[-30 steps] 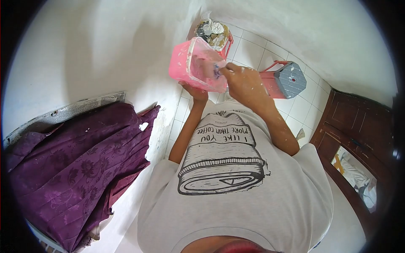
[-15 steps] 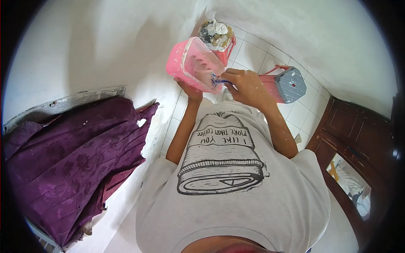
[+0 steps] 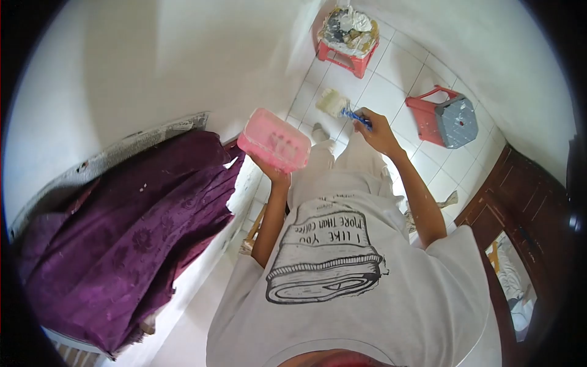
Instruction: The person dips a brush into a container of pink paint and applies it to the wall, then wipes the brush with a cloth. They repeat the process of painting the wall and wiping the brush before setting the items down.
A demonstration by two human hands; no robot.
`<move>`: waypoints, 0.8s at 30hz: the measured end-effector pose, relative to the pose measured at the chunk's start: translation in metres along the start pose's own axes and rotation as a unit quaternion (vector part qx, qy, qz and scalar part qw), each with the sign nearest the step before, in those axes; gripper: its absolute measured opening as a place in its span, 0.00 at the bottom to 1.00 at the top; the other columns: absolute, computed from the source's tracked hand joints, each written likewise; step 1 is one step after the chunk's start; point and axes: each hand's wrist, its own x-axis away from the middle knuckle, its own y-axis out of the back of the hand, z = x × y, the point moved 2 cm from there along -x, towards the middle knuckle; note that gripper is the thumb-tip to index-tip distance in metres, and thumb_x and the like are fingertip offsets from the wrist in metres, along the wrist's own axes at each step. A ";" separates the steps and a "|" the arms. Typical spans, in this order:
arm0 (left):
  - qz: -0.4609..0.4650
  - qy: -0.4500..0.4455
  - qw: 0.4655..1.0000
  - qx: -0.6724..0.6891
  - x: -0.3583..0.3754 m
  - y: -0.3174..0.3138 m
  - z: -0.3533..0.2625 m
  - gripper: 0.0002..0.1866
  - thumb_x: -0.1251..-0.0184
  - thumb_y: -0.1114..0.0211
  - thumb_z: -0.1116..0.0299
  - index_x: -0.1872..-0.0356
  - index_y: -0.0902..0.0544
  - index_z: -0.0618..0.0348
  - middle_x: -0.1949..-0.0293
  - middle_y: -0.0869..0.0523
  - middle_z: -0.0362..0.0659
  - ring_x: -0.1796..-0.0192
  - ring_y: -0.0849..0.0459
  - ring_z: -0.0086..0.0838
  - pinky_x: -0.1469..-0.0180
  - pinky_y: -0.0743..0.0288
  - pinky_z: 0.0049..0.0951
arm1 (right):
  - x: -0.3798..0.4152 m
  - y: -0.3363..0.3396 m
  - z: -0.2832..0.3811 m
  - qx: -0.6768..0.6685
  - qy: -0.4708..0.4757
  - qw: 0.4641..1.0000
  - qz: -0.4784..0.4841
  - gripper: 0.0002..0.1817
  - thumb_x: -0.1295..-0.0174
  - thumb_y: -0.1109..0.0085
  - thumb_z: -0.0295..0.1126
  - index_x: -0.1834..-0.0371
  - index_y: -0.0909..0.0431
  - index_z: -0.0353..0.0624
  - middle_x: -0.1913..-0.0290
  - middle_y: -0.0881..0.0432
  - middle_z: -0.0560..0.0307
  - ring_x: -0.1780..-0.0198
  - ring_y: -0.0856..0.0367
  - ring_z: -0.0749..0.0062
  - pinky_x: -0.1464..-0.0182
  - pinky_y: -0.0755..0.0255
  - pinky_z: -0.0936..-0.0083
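My left hand [image 3: 273, 170] supports a pink plastic tub [image 3: 257, 131] from below, its fingers mostly hidden beneath it. The tub is tilted so that its inside faces me, and whitish paint smears its rim and ridged bottom. In my right hand [image 3: 377, 133] is a paintbrush [image 3: 348, 114] with a blue handle, gripped by the handle. Its wide, cream-coloured bristles point left, over the tiled floor and apart from the tub.
A red stool [image 3: 345, 60] carrying paint-stained stuff stands in the far corner. Another red stool with a grey top [image 3: 455, 122] lies to the right. A purple cloth [image 3: 116, 244] hangs at the left wall [image 3: 153, 61]. Brown wooden furniture [image 3: 520, 189] is at the right.
My right hand has drawn the paintbrush out of the tub and to the right. The tub has dropped lower and its inside now faces me more. The view has shifted.
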 end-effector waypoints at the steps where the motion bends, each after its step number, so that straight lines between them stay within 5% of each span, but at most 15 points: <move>1: -0.008 0.030 0.999 0.009 0.000 0.015 -0.004 0.40 0.25 0.57 0.32 0.22 0.47 0.46 0.27 0.37 0.44 0.26 0.35 0.42 0.26 0.35 0.48 | -0.015 -0.018 -0.017 0.067 -0.051 0.996 -0.005 0.14 0.34 0.38 0.37 0.55 0.18 0.35 0.68 0.15 0.42 0.65 0.16 0.52 0.59 0.24 0.65; 4: -0.044 0.089 0.995 0.005 0.008 0.059 -0.004 0.41 0.26 0.57 0.30 0.22 0.44 0.47 0.27 0.36 0.43 0.26 0.35 0.42 0.25 0.37 0.49 | -0.063 -0.085 -0.072 0.102 -0.045 0.992 -0.066 0.17 0.34 0.40 0.42 0.59 0.18 0.37 0.72 0.16 0.41 0.67 0.16 0.46 0.60 0.24 0.60; 9: -0.070 0.155 0.985 -0.012 0.003 0.113 0.004 0.42 0.27 0.59 0.29 0.23 0.44 0.46 0.27 0.36 0.44 0.26 0.35 0.42 0.25 0.38 0.50 | -0.149 -0.179 -0.103 0.103 -0.021 0.994 -0.038 0.17 0.33 0.42 0.43 0.60 0.18 0.38 0.68 0.15 0.39 0.63 0.16 0.42 0.58 0.25 0.52; 13: -0.019 0.126 0.988 -0.088 0.004 0.161 0.014 0.42 0.28 0.58 0.28 0.23 0.44 0.45 0.28 0.35 0.43 0.26 0.34 0.42 0.27 0.35 0.51 | -0.205 -0.240 -0.114 0.151 -0.073 0.985 -0.050 0.15 0.30 0.45 0.41 0.61 0.19 0.39 0.67 0.16 0.39 0.62 0.18 0.39 0.57 0.26 0.51; 15: -0.008 0.141 0.987 -0.082 0.004 0.152 0.003 0.42 0.28 0.57 0.28 0.23 0.43 0.44 0.28 0.35 0.43 0.27 0.34 0.42 0.28 0.34 0.51 | -0.205 -0.259 -0.083 0.152 -0.040 0.985 -0.067 0.14 0.30 0.45 0.40 0.62 0.19 0.39 0.66 0.15 0.39 0.61 0.17 0.39 0.57 0.25 0.50; 17: 0.052 0.028 0.978 -0.202 0.003 0.139 -0.009 0.42 0.28 0.56 0.29 0.23 0.43 0.44 0.28 0.35 0.44 0.27 0.33 0.42 0.28 0.33 0.51 | -0.189 -0.258 -0.033 0.140 0.000 0.987 -0.078 0.13 0.31 0.45 0.39 0.60 0.18 0.40 0.64 0.15 0.39 0.60 0.17 0.41 0.56 0.24 0.50; 21: -0.008 0.142 0.988 -0.065 -0.001 0.178 0.014 0.41 0.27 0.56 0.30 0.23 0.44 0.45 0.27 0.36 0.44 0.26 0.34 0.42 0.27 0.34 0.51 | -0.124 -0.239 0.038 0.022 0.157 0.981 -0.115 0.10 0.36 0.36 0.33 0.56 0.16 0.41 0.65 0.14 0.45 0.67 0.16 0.47 0.64 0.23 0.58; 24: 0.020 0.141 0.985 -0.099 -0.007 0.163 0.003 0.41 0.27 0.55 0.31 0.22 0.46 0.45 0.26 0.37 0.45 0.26 0.35 0.41 0.27 0.35 0.51 | -0.128 -0.238 0.037 -0.045 0.152 0.978 -0.138 0.11 0.37 0.33 0.34 0.57 0.14 0.40 0.65 0.14 0.44 0.69 0.16 0.47 0.66 0.23 0.60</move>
